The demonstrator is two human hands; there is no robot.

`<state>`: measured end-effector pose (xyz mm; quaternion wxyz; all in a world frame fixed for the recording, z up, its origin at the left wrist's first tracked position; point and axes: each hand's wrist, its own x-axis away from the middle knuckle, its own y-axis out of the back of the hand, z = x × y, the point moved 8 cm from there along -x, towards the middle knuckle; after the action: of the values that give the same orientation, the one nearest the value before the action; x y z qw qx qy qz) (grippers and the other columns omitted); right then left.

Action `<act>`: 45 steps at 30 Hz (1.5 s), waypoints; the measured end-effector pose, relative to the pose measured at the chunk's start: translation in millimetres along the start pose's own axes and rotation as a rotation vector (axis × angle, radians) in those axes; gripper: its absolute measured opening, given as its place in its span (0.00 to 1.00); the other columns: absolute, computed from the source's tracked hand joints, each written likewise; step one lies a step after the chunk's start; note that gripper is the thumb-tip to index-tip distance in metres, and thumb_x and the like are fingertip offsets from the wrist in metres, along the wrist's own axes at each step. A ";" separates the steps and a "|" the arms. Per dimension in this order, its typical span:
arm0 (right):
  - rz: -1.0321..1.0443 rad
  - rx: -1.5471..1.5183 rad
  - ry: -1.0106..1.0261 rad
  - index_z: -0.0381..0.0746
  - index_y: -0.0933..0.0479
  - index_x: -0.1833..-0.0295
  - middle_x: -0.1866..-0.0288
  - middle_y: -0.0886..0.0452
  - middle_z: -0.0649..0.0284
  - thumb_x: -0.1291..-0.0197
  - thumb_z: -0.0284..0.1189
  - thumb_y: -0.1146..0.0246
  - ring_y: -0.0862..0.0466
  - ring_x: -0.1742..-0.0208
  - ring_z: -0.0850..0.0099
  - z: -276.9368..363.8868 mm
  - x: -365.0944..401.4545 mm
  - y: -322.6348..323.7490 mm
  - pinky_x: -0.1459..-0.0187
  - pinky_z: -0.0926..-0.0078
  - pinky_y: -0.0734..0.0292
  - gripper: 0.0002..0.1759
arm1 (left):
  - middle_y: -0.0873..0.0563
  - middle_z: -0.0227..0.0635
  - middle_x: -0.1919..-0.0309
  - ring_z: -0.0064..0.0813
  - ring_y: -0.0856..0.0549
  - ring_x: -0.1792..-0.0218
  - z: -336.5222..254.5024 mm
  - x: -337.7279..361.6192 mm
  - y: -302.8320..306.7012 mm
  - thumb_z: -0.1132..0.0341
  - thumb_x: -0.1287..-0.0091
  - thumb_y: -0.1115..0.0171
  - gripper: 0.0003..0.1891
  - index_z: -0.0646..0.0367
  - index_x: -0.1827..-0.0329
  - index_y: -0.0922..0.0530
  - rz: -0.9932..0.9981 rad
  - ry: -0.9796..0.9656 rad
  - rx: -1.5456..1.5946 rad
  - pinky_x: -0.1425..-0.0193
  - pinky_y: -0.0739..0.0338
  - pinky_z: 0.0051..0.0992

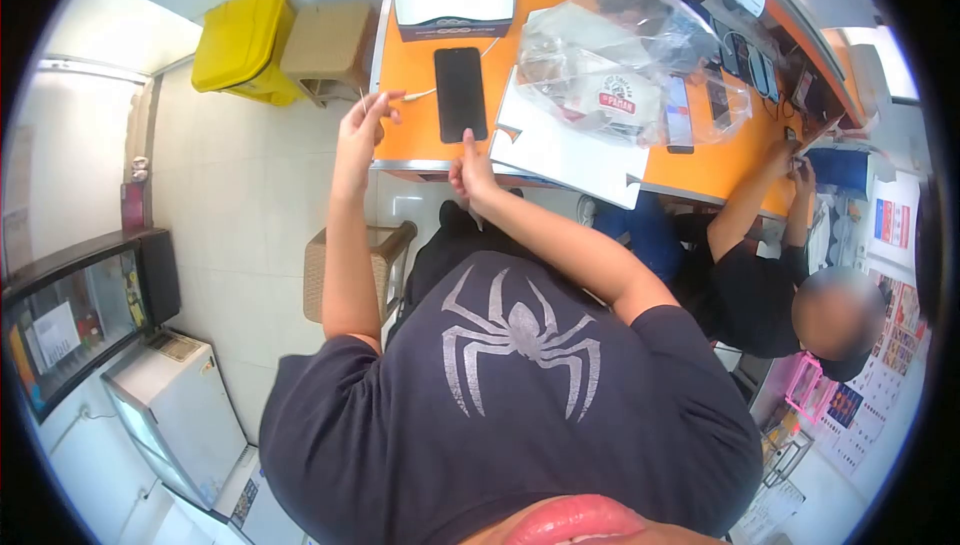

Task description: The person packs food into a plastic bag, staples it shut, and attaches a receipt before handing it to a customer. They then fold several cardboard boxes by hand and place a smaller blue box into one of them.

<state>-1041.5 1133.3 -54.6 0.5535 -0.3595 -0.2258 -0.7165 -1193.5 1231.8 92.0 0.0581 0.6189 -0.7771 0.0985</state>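
A black rectangular smartphone with a dark, glossy screen lies flat and face up on the orange desk, close to its near edge, its long sides running away from the person. The left hand is raised at the desk's edge just left of the smartphone. Its fingers pinch the end of a thin white cable that runs behind the smartphone. The right hand rests at the smartphone's near short end, with its fingers bunched together against it. Whether they grip it or only touch it cannot be told. An open white cardboard box sits beyond the smartphone, and a crumpled clear plastic bag lies to the right. A co-worker's hand is at the far right.
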 end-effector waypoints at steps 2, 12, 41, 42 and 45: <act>0.004 -0.041 -0.058 0.39 0.34 0.87 0.89 0.32 0.65 0.40 0.65 0.60 0.32 0.89 0.75 -8.1 -9.3 2.3 0.87 0.78 0.41 0.41 | 0.25 0.21 0.74 0.08 0.45 0.82 24.0 8.3 14.8 0.60 0.31 0.50 0.16 0.62 0.50 0.22 -0.032 0.056 0.029 0.77 0.51 0.11; -0.133 0.007 -0.135 0.40 0.34 0.87 0.89 0.32 0.65 0.41 0.66 0.57 0.34 0.89 0.74 -2.8 -3.4 4.0 0.86 0.77 0.41 0.40 | 0.23 0.26 0.71 0.11 0.42 0.81 73.9 22.7 10.5 0.53 0.29 0.59 0.23 0.63 0.45 0.26 0.213 0.246 0.446 0.74 0.45 0.13; -0.129 -0.040 -0.118 0.42 0.33 0.86 0.90 0.31 0.65 0.45 0.68 0.56 0.32 0.89 0.73 -5.5 -8.2 3.4 0.85 0.76 0.43 0.40 | 0.20 0.34 0.66 0.15 0.39 0.76 83.0 17.5 33.6 0.65 0.29 0.59 0.08 0.57 0.59 0.31 0.008 0.094 0.575 0.70 0.42 0.16; -0.125 -0.050 -0.102 0.42 0.33 0.86 0.90 0.31 0.65 0.45 0.68 0.55 0.31 0.89 0.73 -4.5 -6.5 3.1 0.85 0.76 0.41 0.40 | 0.20 0.34 0.66 0.15 0.39 0.75 83.2 17.2 33.2 0.65 0.29 0.59 0.08 0.57 0.59 0.31 0.003 0.089 0.571 0.70 0.42 0.16; -0.096 -0.031 -0.090 0.41 0.33 0.87 0.90 0.31 0.64 0.45 0.68 0.54 0.31 0.89 0.73 0.0 -1.2 1.8 0.85 0.76 0.38 0.40 | 0.21 0.33 0.65 0.15 0.38 0.74 87.5 18.0 31.7 0.65 0.29 0.57 0.08 0.57 0.59 0.30 -0.004 0.078 0.564 0.69 0.41 0.16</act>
<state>-1039.7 1133.6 -55.6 0.5021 -0.3885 -0.2563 -0.7289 -1225.7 1201.9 8.1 -0.0863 0.6079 -0.7149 0.3345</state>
